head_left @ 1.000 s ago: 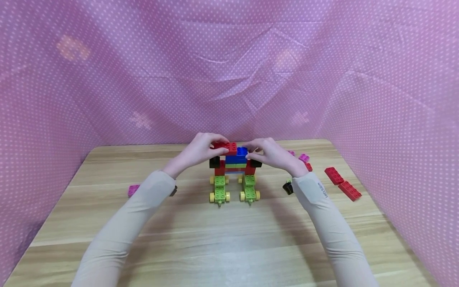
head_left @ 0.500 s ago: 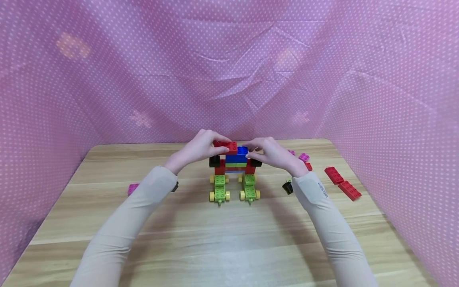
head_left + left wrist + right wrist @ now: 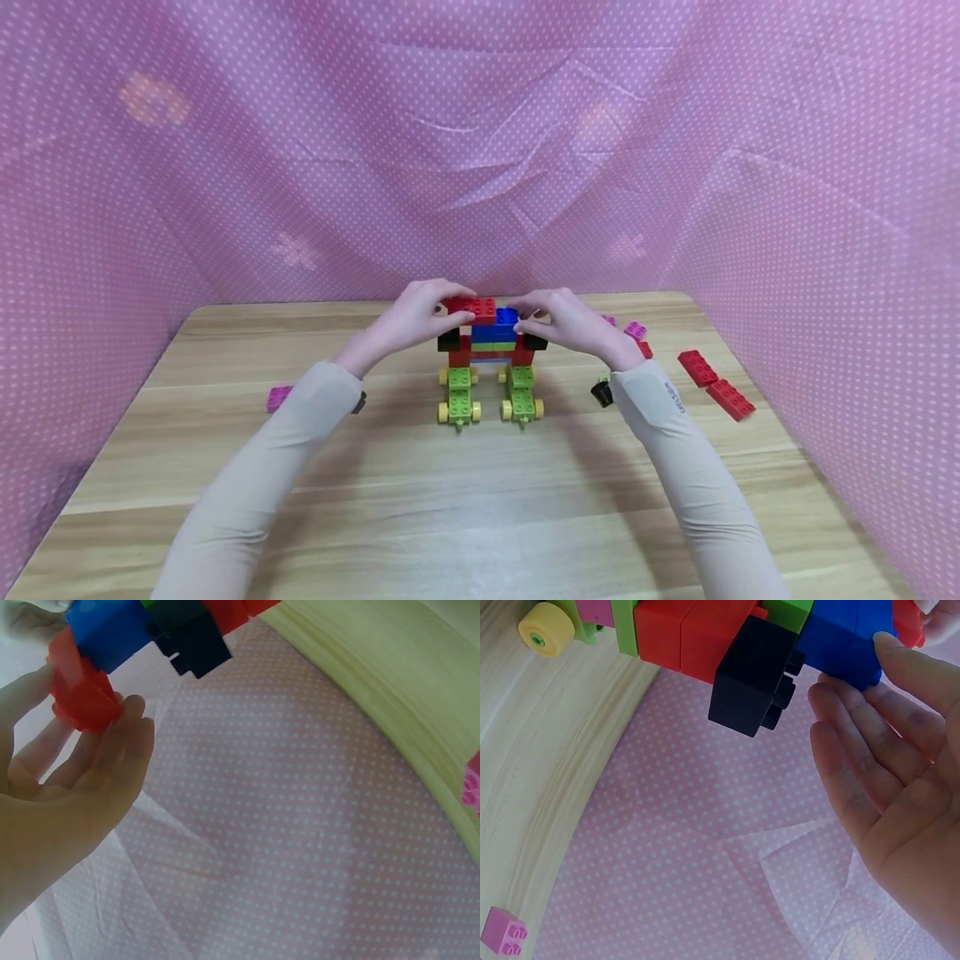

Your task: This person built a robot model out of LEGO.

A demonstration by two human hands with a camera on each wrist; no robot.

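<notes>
1. we see our left hand point(image 3: 408, 321) pinching a flat red plastic brick point(image 3: 474, 307) between thumb and curled fingertips, at the top left of the model.
2. the red brick sits on top of a colourful plastic brick model point(image 3: 490, 362), beside the blue block point(image 3: 507, 316) of its top layer.
3. our right hand point(image 3: 570, 323) rests its nearly straight fingers against the blue block, gripping nothing.
4. the model stands on the wooden table point(image 3: 465, 500) on two green wheeled bases with yellow wheels point(image 3: 459, 398), with black cubes point(image 3: 448, 339) jutting out at both sides.
5. loose red bricks point(image 3: 716, 383) lie near the table's right edge, and a pink brick point(image 3: 279, 397) lies at the left.
</notes>
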